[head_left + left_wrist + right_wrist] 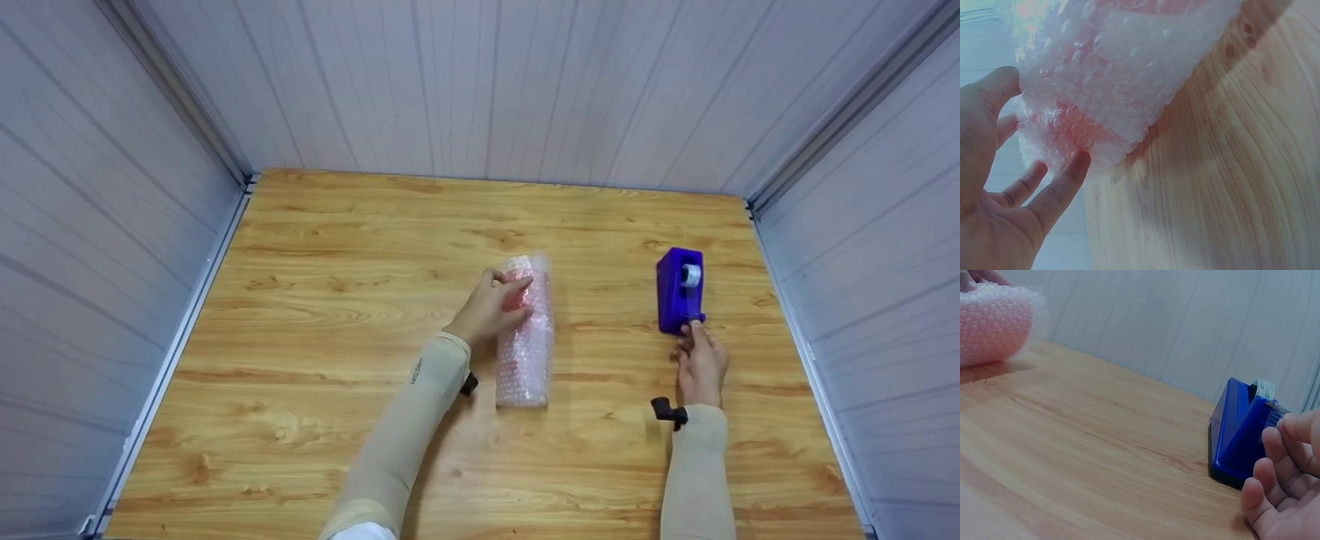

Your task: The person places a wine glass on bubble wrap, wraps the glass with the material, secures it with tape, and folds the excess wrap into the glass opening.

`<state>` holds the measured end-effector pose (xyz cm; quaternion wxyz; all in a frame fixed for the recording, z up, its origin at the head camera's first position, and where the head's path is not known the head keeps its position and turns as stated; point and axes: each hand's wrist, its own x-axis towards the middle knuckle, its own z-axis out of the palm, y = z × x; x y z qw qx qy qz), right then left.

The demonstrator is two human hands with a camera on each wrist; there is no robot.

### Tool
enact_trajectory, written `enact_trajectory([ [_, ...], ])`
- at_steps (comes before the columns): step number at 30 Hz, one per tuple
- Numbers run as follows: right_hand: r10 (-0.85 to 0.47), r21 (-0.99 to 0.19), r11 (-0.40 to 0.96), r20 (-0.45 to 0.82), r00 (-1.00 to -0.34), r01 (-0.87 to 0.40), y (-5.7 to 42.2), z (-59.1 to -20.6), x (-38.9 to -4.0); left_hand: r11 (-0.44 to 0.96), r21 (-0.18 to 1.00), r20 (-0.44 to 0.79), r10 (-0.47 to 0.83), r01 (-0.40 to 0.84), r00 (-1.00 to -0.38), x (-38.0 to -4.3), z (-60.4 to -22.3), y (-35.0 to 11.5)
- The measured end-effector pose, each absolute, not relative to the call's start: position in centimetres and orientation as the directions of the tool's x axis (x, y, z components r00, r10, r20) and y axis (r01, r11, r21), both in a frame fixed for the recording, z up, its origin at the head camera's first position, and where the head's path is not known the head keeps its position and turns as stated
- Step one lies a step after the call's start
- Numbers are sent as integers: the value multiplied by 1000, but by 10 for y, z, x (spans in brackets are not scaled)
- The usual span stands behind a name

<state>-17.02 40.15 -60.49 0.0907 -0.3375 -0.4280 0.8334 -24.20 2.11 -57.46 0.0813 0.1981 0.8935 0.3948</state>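
A pink item rolled in clear bubble wrap (pixel 525 345) lies lengthwise on the wooden table in the head view. My left hand (pixel 491 307) grips this bundle near its far end, thumb and fingers spread across the wrap. Close up in the left wrist view, the fingertips (pixel 1079 160) touch the bubbles at the bundle's end. To the right stands a blue tape dispenser (pixel 679 292) with a roll of tape (pixel 691 276) in it. At its near end my right hand (pixel 701 364) pinches the clear tape end (pixel 1276 417) between thumb and forefinger, by the cutter.
Pale panelled walls (pixel 450 90) enclose the wooden table (pixel 337 300) at the back and both sides. Metal strips (pixel 172 345) run along the table's side edges. A small black camera mount (pixel 667 412) sits on the right wrist.
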Motion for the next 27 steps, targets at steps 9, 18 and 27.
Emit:
enact_trajectory([
  [9, 467, -812, -568, -452, -760, 134, 396, -612, -172, 616, 723, 24, 429, 312, -903, -242, -574, 20],
  [18, 527, -894, -426, -370, -765, 139, 392, -624, -171, 612, 735, 11, 422, 293, -907, -242, -574, 22],
  [27, 526, -907, -407, -330, -784, 108, 391, -627, -170, 593, 751, 19, 419, 289, -908, -242, -575, 23],
])
